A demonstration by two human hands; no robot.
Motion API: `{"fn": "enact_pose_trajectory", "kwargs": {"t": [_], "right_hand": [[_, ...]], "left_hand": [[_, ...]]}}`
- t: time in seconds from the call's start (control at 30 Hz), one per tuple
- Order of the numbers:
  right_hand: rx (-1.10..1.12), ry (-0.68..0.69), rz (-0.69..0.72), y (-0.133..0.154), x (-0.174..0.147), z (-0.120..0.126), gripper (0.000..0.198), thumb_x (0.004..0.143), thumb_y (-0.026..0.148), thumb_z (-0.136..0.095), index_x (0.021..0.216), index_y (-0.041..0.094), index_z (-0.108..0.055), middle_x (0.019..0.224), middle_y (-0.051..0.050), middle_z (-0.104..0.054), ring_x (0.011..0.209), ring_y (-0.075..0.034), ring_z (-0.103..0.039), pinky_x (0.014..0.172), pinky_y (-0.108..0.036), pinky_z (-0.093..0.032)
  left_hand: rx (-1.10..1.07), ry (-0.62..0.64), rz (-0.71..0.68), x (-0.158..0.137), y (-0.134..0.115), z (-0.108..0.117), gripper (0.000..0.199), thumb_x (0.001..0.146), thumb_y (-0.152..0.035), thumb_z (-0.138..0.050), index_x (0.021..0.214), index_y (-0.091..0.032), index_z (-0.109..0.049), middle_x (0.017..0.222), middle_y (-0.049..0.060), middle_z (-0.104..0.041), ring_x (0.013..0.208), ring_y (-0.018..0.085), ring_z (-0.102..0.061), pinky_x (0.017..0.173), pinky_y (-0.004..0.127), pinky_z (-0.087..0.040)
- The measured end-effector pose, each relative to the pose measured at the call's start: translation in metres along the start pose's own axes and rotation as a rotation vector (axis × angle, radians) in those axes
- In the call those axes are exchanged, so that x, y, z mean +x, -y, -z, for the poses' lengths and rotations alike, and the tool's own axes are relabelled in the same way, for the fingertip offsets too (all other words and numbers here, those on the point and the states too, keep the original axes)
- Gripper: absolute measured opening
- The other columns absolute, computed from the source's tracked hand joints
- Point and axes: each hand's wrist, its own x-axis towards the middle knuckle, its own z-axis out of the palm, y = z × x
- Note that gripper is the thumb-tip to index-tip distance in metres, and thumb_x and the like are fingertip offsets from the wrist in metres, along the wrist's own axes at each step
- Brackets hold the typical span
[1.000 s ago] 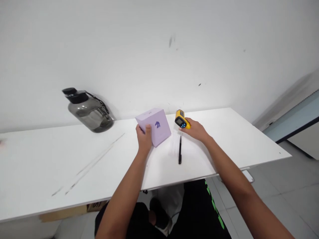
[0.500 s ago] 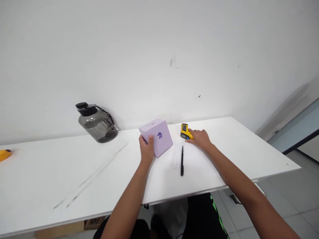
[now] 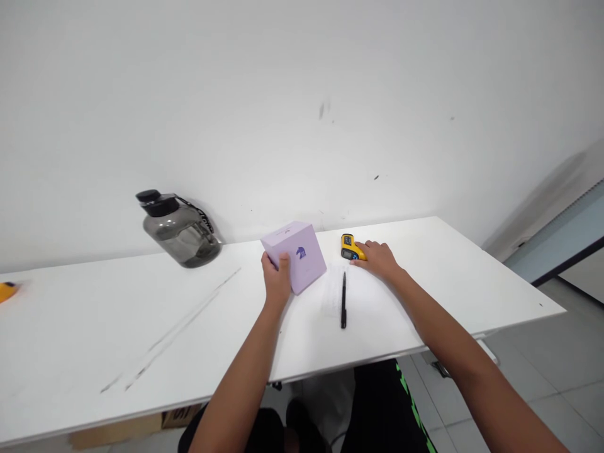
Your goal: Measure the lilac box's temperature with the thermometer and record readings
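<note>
My left hand grips the left side of a lilac box, thumb on its front face and the other fingers behind. A dark blue horse-head emblem marks that face, and the box sits at an angle on the table. My right hand is closed around the right end of a yellow-and-black handheld device with a small screen, lying on the tabletop. Between my hands, nearer to me, a black pen lies partly over a faint white sheet of paper.
A large grey see-through water bottle with a black lid and strap stands by the wall, left of the box. At the far left edge, a yellow-orange object is cut off. The white table has dark streaks on its left half.
The whole view has shifted very slightly. Both hands keep their hold, and the box, the device and the pen stay where they were on the table.
</note>
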Motion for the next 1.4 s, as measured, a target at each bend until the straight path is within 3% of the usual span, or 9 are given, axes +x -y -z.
{"fn": "enact_pose_trajectory", "kwargs": {"t": [0.23,0.4,0.47,0.67,0.9,1.03,1.17,1.3,1.4], "right_hand": [[-0.087,-0.198,0.068,0.013,-0.013,0.005,0.059,0.102,0.039,-0.059,0.157,0.019,-0.054,0.161,-0.021,-0.053,0.146,-0.039,-0.046,0.117,-0.053,-0.033],[-0.145,-0.129,0.515,0.027,-0.036,0.004,0.046,0.103,0.007,-0.046,0.133,0.025,-0.075,0.114,-0.015,-0.075,0.111,-0.028,-0.065,0.102,-0.044,-0.043],[-0.115,-0.112,0.603,0.029,-0.043,-0.007,0.041,0.104,0.008,-0.048,0.129,0.025,-0.077,0.107,-0.014,-0.075,0.105,-0.026,-0.066,0.094,-0.041,-0.048],[0.047,-0.209,0.578,0.024,-0.050,-0.039,0.039,0.104,0.009,-0.052,0.129,0.024,-0.077,0.142,-0.018,-0.070,0.133,-0.030,-0.064,0.106,-0.048,-0.055],[0.125,-0.260,0.766,0.023,-0.049,-0.018,0.036,0.112,0.026,-0.044,0.114,0.027,-0.080,0.135,-0.014,-0.074,0.133,-0.029,-0.064,0.109,-0.052,-0.051],[0.251,-0.212,0.607,0.024,-0.059,-0.012,0.048,0.113,0.036,-0.032,0.122,0.023,-0.077,0.086,-0.012,-0.076,0.085,-0.024,-0.070,0.085,-0.042,-0.054],[0.764,-0.236,0.243,0.035,-0.071,-0.019,0.051,0.105,0.062,-0.043,0.122,0.023,-0.070,0.095,-0.012,-0.076,0.079,-0.022,-0.069,0.079,-0.039,-0.056],[1.194,-0.029,0.102,0.045,-0.072,-0.023,0.054,0.082,0.076,-0.069,0.091,0.024,-0.063,0.076,-0.002,-0.068,0.063,-0.017,-0.060,0.063,-0.033,-0.051],[1.201,0.049,0.110,0.045,-0.068,-0.022,0.060,0.088,0.080,-0.057,0.069,0.023,-0.059,0.058,0.002,-0.052,0.058,-0.015,-0.049,0.060,-0.031,-0.041]], "left_hand": [[0.010,-0.001,-0.007,0.001,0.002,0.000,0.085,0.073,-0.089,-0.069,0.122,-0.022,-0.053,0.125,0.014,-0.067,0.114,0.031,-0.065,0.098,0.046,-0.053],[-0.005,0.000,-0.021,0.003,0.005,0.000,0.082,0.075,-0.087,-0.070,0.122,-0.022,-0.053,0.123,0.013,-0.066,0.114,0.030,-0.066,0.098,0.045,-0.054],[-0.006,-0.007,-0.019,0.003,0.006,-0.001,0.080,0.075,-0.086,-0.071,0.121,-0.023,-0.053,0.122,0.013,-0.066,0.114,0.029,-0.066,0.097,0.044,-0.054],[-0.012,-0.009,-0.022,0.001,0.003,-0.002,0.078,0.077,-0.084,-0.072,0.123,-0.024,-0.054,0.127,0.013,-0.066,0.117,0.030,-0.066,0.100,0.045,-0.054],[0.005,-0.002,-0.026,0.001,0.001,-0.002,0.082,0.075,-0.088,-0.069,0.122,-0.023,-0.053,0.128,0.015,-0.066,0.119,0.031,-0.064,0.104,0.048,-0.052],[0.015,-0.009,-0.035,0.001,0.002,-0.002,0.082,0.074,-0.089,-0.069,0.120,-0.023,-0.054,0.126,0.014,-0.067,0.118,0.032,-0.065,0.102,0.049,-0.052],[-0.005,-0.012,-0.039,0.001,0.001,-0.003,0.080,0.074,-0.088,-0.070,0.120,-0.023,-0.054,0.125,0.013,-0.067,0.116,0.031,-0.066,0.100,0.046,-0.053],[-0.010,-0.014,-0.033,0.001,0.003,-0.002,0.082,0.074,-0.088,-0.071,0.121,-0.023,-0.054,0.126,0.014,-0.067,0.117,0.032,-0.066,0.101,0.047,-0.054],[-0.013,-0.012,-0.028,0.002,0.004,-0.002,0.084,0.073,-0.088,-0.071,0.123,-0.024,-0.053,0.129,0.015,-0.066,0.121,0.033,-0.065,0.104,0.049,-0.052]]}}
